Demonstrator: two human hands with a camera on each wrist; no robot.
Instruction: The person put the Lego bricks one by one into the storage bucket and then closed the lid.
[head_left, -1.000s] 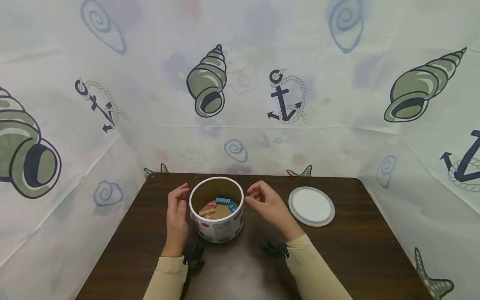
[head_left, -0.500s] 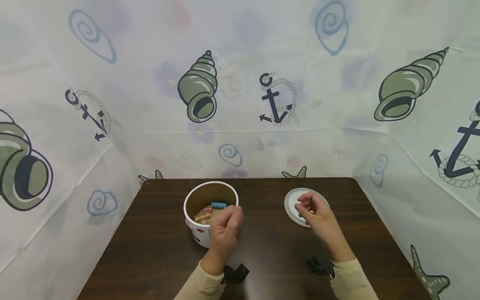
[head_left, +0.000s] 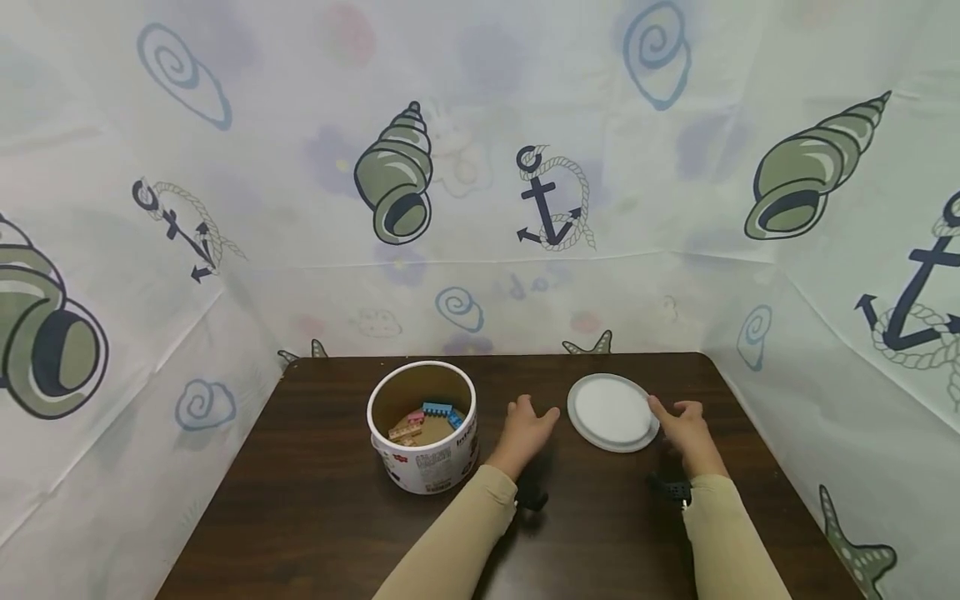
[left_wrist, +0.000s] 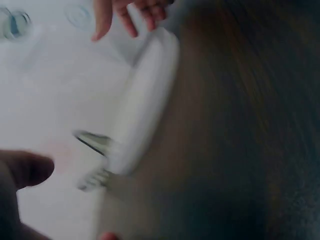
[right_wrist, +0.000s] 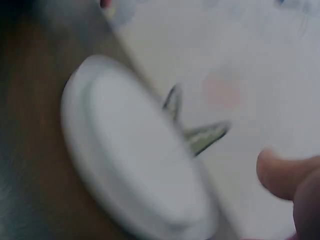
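A round white lid (head_left: 613, 412) lies flat on the dark table, between my two hands. To its left is my left hand (head_left: 525, 435), thumb and fingers spread apart, holding nothing and a little short of the rim. My right hand (head_left: 686, 433) is at the lid's right edge, its thumb beside the rim; whether it touches is hard to tell. Both wrist views are blurred, with the lid (right_wrist: 135, 145) large in the right one. Further left stands a white printed tub (head_left: 423, 462), uncovered, with several blue, pink and tan building blocks (head_left: 437, 409) at its bottom.
The brown wooden table (head_left: 315, 500) ends at a back edge against a white cloth (head_left: 480, 208) printed with shells and anchors. The cloth also rises along the left and right sides.
Both hands have left the tub's sides and moved right to either side of the lid. The left hand crossed in front of the tub. Tub and lid stay put; the head view shifted slightly.
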